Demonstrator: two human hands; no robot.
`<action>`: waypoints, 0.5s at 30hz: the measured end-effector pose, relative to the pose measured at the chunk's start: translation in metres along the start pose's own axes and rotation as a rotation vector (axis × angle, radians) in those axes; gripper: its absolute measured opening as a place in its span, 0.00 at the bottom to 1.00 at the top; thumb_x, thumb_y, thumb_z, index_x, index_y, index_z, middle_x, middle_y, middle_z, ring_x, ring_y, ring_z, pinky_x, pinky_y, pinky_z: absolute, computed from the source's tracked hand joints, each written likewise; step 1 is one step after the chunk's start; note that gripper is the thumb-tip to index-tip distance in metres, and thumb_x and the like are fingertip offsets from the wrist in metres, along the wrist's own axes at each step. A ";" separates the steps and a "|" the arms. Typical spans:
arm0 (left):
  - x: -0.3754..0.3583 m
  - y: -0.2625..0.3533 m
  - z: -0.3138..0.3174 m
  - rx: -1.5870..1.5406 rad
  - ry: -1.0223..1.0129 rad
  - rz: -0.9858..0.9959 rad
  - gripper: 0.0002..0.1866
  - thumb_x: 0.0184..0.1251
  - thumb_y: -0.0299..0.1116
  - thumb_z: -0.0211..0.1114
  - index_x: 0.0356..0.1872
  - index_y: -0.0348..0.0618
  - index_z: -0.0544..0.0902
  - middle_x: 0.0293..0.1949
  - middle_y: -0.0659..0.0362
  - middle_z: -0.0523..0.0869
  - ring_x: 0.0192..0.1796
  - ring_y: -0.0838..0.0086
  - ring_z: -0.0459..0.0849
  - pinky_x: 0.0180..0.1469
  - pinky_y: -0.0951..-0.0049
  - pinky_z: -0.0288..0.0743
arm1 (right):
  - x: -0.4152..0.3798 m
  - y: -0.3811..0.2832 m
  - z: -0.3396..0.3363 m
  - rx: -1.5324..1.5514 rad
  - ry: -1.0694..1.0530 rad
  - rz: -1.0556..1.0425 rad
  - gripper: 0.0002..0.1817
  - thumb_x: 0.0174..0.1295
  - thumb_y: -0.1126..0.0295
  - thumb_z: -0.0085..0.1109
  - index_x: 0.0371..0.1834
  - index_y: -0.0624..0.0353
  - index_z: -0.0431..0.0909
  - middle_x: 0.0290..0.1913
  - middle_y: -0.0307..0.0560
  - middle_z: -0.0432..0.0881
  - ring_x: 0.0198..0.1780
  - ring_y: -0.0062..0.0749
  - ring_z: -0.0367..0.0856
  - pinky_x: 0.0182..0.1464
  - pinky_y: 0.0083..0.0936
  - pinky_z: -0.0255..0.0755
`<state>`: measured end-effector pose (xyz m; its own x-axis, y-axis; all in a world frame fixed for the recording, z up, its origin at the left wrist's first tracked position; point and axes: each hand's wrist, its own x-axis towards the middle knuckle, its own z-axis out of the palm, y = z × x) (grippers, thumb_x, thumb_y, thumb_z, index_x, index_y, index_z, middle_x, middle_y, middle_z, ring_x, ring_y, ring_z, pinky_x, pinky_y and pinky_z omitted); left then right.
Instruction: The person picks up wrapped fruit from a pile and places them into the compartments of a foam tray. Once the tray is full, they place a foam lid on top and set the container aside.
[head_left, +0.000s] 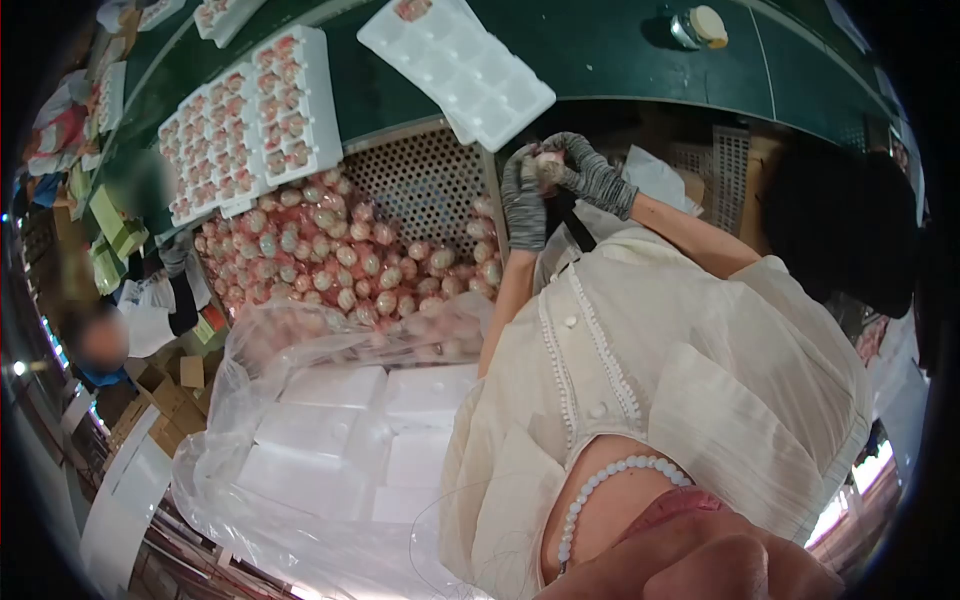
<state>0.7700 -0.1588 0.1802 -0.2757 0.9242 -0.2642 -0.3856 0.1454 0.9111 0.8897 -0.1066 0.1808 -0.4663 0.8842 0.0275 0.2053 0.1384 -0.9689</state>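
One wrapped ball (pixel 549 167) is sitting pinched between curled fingers of gloved left hand (pixel 525 197) and right hand (pixel 590 175), just off near edge of green bench (pixel 610 62), beside white tray (pixel 465 72). Perforated crate (pixel 412 185) is holding more balls; loaded trays (pixel 322 95) are jutting over same edge.

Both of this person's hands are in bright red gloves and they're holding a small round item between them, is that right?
Not the colour: the head view shows the left hand and right hand in mottled grey gloves. They are holding a small round item between them.
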 end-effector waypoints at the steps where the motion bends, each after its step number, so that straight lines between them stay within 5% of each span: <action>1: -0.013 -0.015 0.005 0.046 0.084 -0.101 0.15 0.62 0.36 0.48 0.46 0.38 0.70 0.43 0.57 0.74 0.44 0.73 0.73 0.45 0.77 0.69 | -0.014 0.009 0.003 0.001 -0.011 0.020 0.19 0.51 0.62 0.56 0.43 0.61 0.67 0.43 0.48 0.70 0.43 0.30 0.70 0.48 0.20 0.65; 5: -0.023 -0.043 -0.001 0.338 0.029 -0.003 0.16 0.63 0.36 0.47 0.49 0.39 0.69 0.43 0.56 0.74 0.43 0.73 0.74 0.44 0.76 0.70 | -0.031 0.055 0.012 0.518 -0.061 0.319 0.19 0.50 0.63 0.58 0.44 0.56 0.67 0.46 0.43 0.69 0.47 0.32 0.69 0.54 0.26 0.61; 7: -0.026 -0.046 -0.004 0.481 0.029 -0.012 0.17 0.63 0.36 0.47 0.50 0.39 0.68 0.44 0.56 0.74 0.42 0.72 0.74 0.44 0.76 0.70 | -0.036 0.083 0.008 1.147 0.060 0.752 0.16 0.52 0.64 0.56 0.42 0.55 0.68 0.44 0.44 0.71 0.47 0.34 0.70 0.52 0.35 0.64; 10: -0.017 -0.052 -0.006 0.862 -0.155 0.096 0.17 0.63 0.37 0.48 0.51 0.40 0.69 0.43 0.53 0.76 0.38 0.72 0.77 0.38 0.76 0.72 | -0.033 0.089 0.003 1.320 0.072 0.958 0.13 0.51 0.64 0.52 0.39 0.56 0.69 0.40 0.46 0.73 0.42 0.36 0.71 0.47 0.35 0.67; 12: -0.010 -0.059 -0.007 0.835 -0.116 0.192 0.17 0.63 0.36 0.48 0.51 0.40 0.69 0.42 0.52 0.77 0.37 0.73 0.77 0.36 0.76 0.73 | -0.023 0.084 -0.003 1.478 0.084 1.157 0.11 0.51 0.65 0.47 0.37 0.56 0.69 0.37 0.48 0.75 0.38 0.39 0.73 0.42 0.35 0.70; 13: -0.005 -0.062 -0.006 0.811 -0.089 0.287 0.17 0.62 0.36 0.49 0.50 0.39 0.69 0.42 0.52 0.77 0.37 0.74 0.77 0.34 0.77 0.73 | -0.019 0.079 -0.006 1.466 0.073 1.160 0.11 0.51 0.65 0.47 0.37 0.56 0.69 0.37 0.48 0.75 0.38 0.39 0.73 0.42 0.35 0.70; 15: 0.007 -0.084 -0.011 0.706 -0.058 0.133 0.17 0.62 0.34 0.50 0.51 0.39 0.68 0.39 0.56 0.77 0.33 0.78 0.75 0.32 0.80 0.72 | -0.013 0.095 -0.010 1.639 0.061 1.031 0.12 0.49 0.65 0.46 0.36 0.57 0.70 0.35 0.49 0.75 0.35 0.38 0.73 0.41 0.32 0.70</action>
<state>0.7906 -0.1681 0.0987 -0.2262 0.9644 -0.1372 0.3148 0.2057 0.9266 0.9237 -0.1011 0.0910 -0.6778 0.3568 -0.6429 -0.5579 -0.8191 0.1336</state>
